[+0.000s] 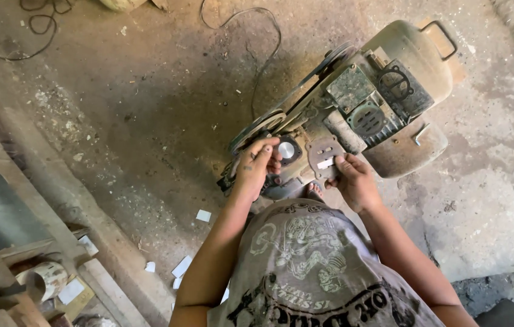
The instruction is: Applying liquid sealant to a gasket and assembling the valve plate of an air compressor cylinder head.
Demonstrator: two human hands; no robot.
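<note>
A flat, rust-brown metal plate with several holes and a pale strip across its middle [322,157] sits upright at the near end of a grimy, dust-coated air compressor with a rounded tan tank [411,57]. The right hand [357,181] lies just to the plate's right, fingertips pressed against its edge and curled around it. Just left of the plate is a dark, square-edged cylinder block with a shiny round metal face [287,150]; the left hand [256,165], smeared with black grease, rests against its left side with fingers bent over the top. Behind them, a belt wheel [256,128], finned grey castings and a black gasket [395,83] lie on the machine. The compressor stands on a rough, cracked concrete floor [148,121] scattered with white paper scraps [203,215] and thin black cable [251,36].
</note>
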